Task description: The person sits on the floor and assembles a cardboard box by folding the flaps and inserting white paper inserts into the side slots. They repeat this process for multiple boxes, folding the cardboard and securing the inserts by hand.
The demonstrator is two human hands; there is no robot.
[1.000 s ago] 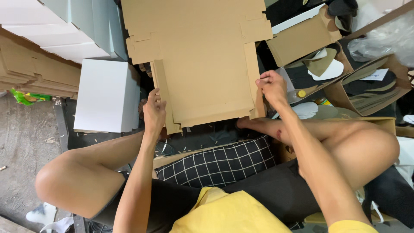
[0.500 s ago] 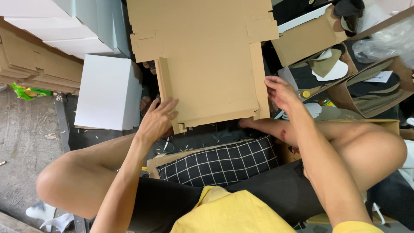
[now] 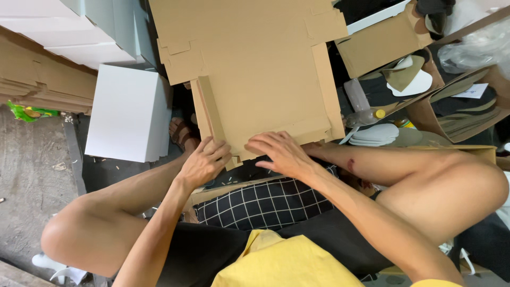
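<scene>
1. We see a flat brown cardboard box blank lying spread out in front of the seated person, its near edge just above the knees and its far part running out of the top of the view.
2. The left hand rests at the blank's near left corner, fingers curled over the folded-up side flap; it grips that flap's lower end.
3. The right hand lies on the near edge of the blank, close beside the left hand. Its fingers are spread and bent, pressing down on the cardboard rather than closed around anything.
4. The two hands are near each other but not touching, both at the lower left part of the blank.
5. Under the hands, a black cushion with a white grid pattern sits on the person's lap, above a yellow shirt.
6. To the left of the blank stands a white box, and behind it a stack of flat cardboard runs along the left edge.
7. A sandalled foot shows between the white box and the blank.
8. To the right, open cardboard boxes hold shoe insoles, with more pale insoles piled just beside the blank's right edge.
9. The concrete floor shows at the lower left.
</scene>
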